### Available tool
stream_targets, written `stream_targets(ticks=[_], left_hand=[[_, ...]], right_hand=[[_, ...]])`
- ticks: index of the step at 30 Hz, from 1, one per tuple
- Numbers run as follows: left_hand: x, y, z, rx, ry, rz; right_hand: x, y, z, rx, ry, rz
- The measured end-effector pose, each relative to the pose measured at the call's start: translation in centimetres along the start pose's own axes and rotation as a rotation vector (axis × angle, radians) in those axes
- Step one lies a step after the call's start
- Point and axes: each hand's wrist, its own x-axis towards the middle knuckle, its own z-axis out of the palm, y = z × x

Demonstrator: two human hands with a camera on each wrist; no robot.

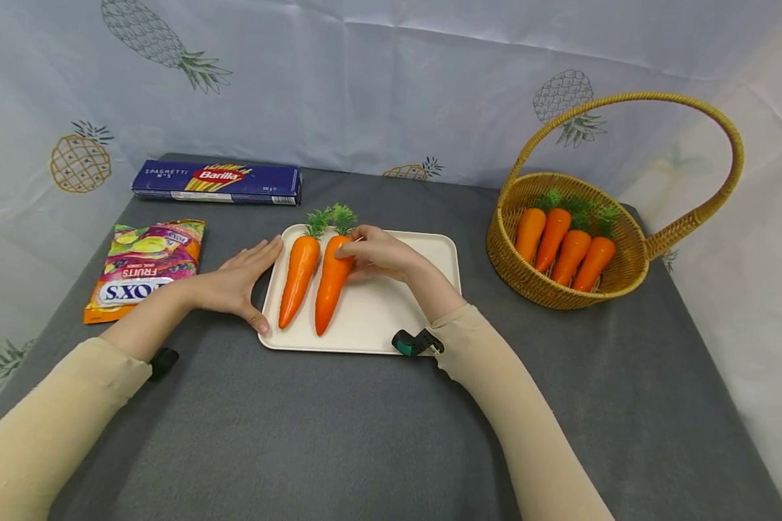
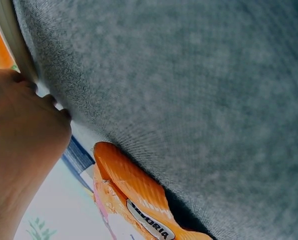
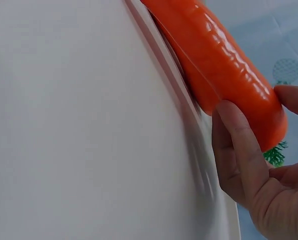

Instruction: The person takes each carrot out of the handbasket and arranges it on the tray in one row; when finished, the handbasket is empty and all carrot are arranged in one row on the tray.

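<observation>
Two orange carrots with green tops lie side by side on the left half of a cream tray (image 1: 404,311). My right hand (image 1: 384,253) pinches the thick top end of the right-hand carrot (image 1: 331,286) between thumb and fingers; the right wrist view shows the same grip on the carrot (image 3: 224,65). To its left is the other carrot (image 1: 297,278), touched by neither hand. My left hand (image 1: 234,286) rests with spread fingers at the tray's left edge, thumb at the near left corner and fingertips by the far left rim.
At the right stands a wicker basket (image 1: 502,253) with a tall handle, holding several more carrots (image 1: 570,250). A blue spaghetti box (image 1: 218,182) lies at the back left. In front of it is a colourful candy bag (image 1: 146,268), close to my left forearm. A pineapple-print curtain hangs behind.
</observation>
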Motion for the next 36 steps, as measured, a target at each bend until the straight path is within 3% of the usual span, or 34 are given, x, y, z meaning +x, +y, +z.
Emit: stream_targets(ticks=[18,36], left_hand=[[-0.1,0.2,-0.1,0.007,0.003,0.007],[-0.1,0.3,-0.1,0.003,0.001,0.006]], right_hand=[[1.2,0.3,1.3,0.091,0.024,0.012],[1.1,0.0,1.7,0.021,0.059,0.03]])
